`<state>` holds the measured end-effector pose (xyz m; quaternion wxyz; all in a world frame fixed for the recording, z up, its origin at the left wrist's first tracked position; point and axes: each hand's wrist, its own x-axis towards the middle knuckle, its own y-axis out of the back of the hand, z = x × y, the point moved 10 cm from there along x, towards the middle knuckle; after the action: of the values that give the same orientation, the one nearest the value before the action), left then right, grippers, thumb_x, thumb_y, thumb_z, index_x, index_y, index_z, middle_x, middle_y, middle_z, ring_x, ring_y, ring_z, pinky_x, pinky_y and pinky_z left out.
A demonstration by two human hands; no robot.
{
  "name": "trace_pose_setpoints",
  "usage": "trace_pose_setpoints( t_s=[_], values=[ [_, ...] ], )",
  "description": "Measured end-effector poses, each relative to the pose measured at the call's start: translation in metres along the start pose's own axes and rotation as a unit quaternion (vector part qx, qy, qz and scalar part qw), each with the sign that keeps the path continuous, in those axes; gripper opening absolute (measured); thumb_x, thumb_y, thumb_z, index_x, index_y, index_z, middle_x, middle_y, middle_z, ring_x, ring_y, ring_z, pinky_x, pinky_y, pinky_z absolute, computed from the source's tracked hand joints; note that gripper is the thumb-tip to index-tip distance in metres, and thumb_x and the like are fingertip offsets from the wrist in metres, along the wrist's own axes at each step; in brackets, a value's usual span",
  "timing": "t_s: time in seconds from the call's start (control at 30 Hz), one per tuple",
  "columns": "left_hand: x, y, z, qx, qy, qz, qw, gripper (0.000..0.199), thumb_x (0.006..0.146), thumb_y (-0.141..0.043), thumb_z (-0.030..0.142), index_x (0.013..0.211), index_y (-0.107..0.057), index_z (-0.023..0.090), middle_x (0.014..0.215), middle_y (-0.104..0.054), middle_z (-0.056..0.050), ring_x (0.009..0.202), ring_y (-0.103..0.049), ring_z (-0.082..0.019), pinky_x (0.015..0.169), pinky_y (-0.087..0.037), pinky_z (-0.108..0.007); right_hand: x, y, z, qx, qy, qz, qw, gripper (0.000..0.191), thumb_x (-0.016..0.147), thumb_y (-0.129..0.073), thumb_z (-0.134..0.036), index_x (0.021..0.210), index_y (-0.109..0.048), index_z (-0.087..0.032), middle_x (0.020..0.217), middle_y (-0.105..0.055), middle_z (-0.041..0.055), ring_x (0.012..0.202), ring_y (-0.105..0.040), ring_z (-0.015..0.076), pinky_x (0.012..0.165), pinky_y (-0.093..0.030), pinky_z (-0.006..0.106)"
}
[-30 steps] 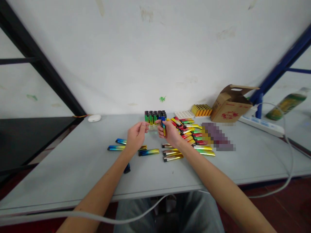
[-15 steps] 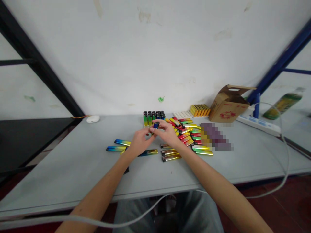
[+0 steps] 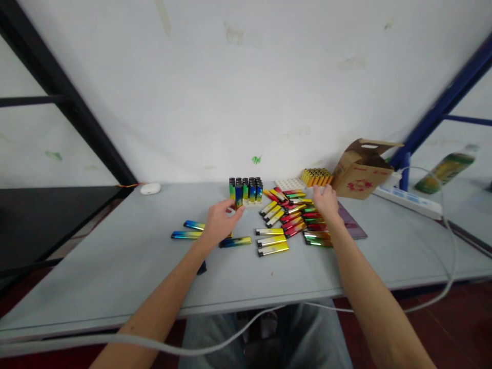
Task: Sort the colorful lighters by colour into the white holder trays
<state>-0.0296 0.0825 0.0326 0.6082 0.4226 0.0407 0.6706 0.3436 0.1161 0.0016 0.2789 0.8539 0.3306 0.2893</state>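
Observation:
My left hand (image 3: pixel 222 221) grips an upright blue lighter (image 3: pixel 239 196) in front of a white tray (image 3: pixel 253 203) of standing dark-topped lighters (image 3: pixel 252 190). Over the right side of the lighter pile, my right hand (image 3: pixel 326 201) has its fingers bent; what they hold, if anything, is hidden. Red, yellow and green lighters (image 3: pixel 294 222) lie between the hands. Three yellow lighters (image 3: pixel 272 241) lie nearer the front, and blue-yellow lighters (image 3: pixel 186 234) lie around my left hand.
At the back are a white holed tray (image 3: pixel 290 184), a block of yellow cylinders (image 3: pixel 316 177) and an open cardboard box (image 3: pixel 359 171). A power strip (image 3: pixel 409 201) is at right, a white case (image 3: pixel 150 188) at left. A cable (image 3: pixel 449 277) crosses the front edge.
My hands have moved apart. The left one keeps the blue lighter, now upright by the tray; the right one has gone right, over the pile beside the purple flat object.

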Motion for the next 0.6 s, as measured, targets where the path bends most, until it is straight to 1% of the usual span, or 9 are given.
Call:
trace_pose_setpoints(
  t_s=[0.03,0.1,0.17,0.23,0.27,0.33,0.4,0.5,0.6],
  values=[
    [0.000,0.000,0.000,0.000,0.002,-0.001,1.000,0.024,0.080,-0.059,0.042,0.074,-0.067,0.020,0.075,-0.070,-0.003,0.065,-0.059,-0.017,0.067,-0.049,-0.029,0.000,0.000,-0.001,-0.005,0.007,0.002,1.000,0.050,0.087,-0.043,-0.044,0.122,-0.053,-0.009,0.122,-0.054,0.0252,0.112,-0.053,0.0361,0.095,-0.038,0.054],
    [0.000,0.000,-0.001,0.000,0.010,-0.004,1.000,0.024,0.079,-0.060,0.041,0.074,-0.067,0.019,0.074,-0.070,-0.003,0.064,-0.059,-0.017,0.065,-0.048,-0.029,-0.004,0.007,-0.015,0.001,0.057,0.042,0.997,0.046,0.087,-0.044,-0.040,0.119,-0.056,-0.009,0.121,-0.056,0.0237,0.112,-0.053,0.0342,0.097,-0.037,0.051],
    [-0.001,-0.003,-0.005,-0.009,0.021,-0.011,1.000,0.024,0.080,-0.060,0.041,0.076,-0.068,0.019,0.073,-0.070,-0.003,0.063,-0.059,-0.017,0.062,-0.048,-0.028,-0.014,0.018,-0.040,0.040,0.144,0.088,0.985,0.038,0.087,-0.042,-0.033,0.113,-0.059,-0.010,0.116,-0.059,0.0211,0.112,-0.053,0.0308,0.099,-0.037,0.047],
    [-0.001,-0.007,-0.009,-0.041,0.031,-0.023,0.998,0.025,0.080,-0.061,0.041,0.080,-0.069,0.018,0.074,-0.070,-0.003,0.064,-0.061,-0.017,0.063,-0.048,-0.028,-0.034,0.024,-0.068,0.114,0.227,0.096,0.962,0.034,0.088,-0.042,-0.031,0.107,-0.061,-0.011,0.110,-0.062,0.0181,0.109,-0.054,0.0276,0.099,-0.039,0.043],
    [-0.002,-0.011,-0.011,-0.068,0.038,-0.034,0.996,0.025,0.080,-0.061,0.041,0.084,-0.069,0.017,0.075,-0.070,-0.004,0.066,-0.062,-0.017,0.065,-0.049,-0.028,-0.046,0.023,-0.082,0.151,0.265,0.081,0.949,0.032,0.089,-0.042,-0.031,0.105,-0.062,-0.012,0.107,-0.063,0.0162,0.105,-0.056,0.0263,0.097,-0.040,0.042],
    [-0.003,-0.020,-0.015,-0.137,0.060,-0.062,0.987,0.029,0.080,-0.063,0.042,0.091,-0.068,0.016,0.078,-0.071,-0.005,0.069,-0.064,-0.018,0.068,-0.051,-0.030,-0.076,0.013,-0.111,0.225,0.323,-0.002,0.919,0.028,0.091,-0.042,-0.031,0.099,-0.064,-0.016,0.098,-0.066,0.0118,0.095,-0.060,0.0235,0.091,-0.044,0.039],
    [-0.005,-0.030,-0.016,-0.206,0.086,-0.094,0.970,0.033,0.080,-0.063,0.042,0.099,-0.065,0.015,0.082,-0.072,-0.006,0.070,-0.065,-0.017,0.070,-0.052,-0.031,-0.105,-0.004,-0.134,0.279,0.336,-0.103,0.894,0.026,0.092,-0.045,-0.032,0.097,-0.066,-0.020,0.096,-0.068,0.0086,0.093,-0.061,0.0224,0.090,-0.045,0.038],
    [-0.007,-0.039,-0.009,-0.275,0.105,-0.129,0.947,0.038,0.079,-0.064,0.045,0.103,-0.062,0.015,0.084,-0.071,-0.006,0.067,-0.064,-0.016,0.069,-0.052,-0.030,-0.142,-0.029,-0.163,0.315,0.347,-0.213,0.857,0.023,0.090,-0.052,-0.034,0.099,-0.069,-0.021,0.105,-0.068,0.0086,0.103,-0.060,0.0228,0.097,-0.042,0.040],
    [-0.007,-0.040,0.000,-0.305,0.099,-0.144,0.936,0.038,0.079,-0.064,0.048,0.099,-0.060,0.016,0.078,-0.068,-0.004,0.066,-0.063,-0.015,0.065,-0.051,-0.028,-0.156,-0.051,-0.180,0.346,0.335,-0.288,0.828,0.021,0.087,-0.057,-0.034,0.090,-0.071,-0.019,0.113,-0.065,0.0099,0.110,-0.058,0.0222,0.101,-0.040,0.039]
  ],
)
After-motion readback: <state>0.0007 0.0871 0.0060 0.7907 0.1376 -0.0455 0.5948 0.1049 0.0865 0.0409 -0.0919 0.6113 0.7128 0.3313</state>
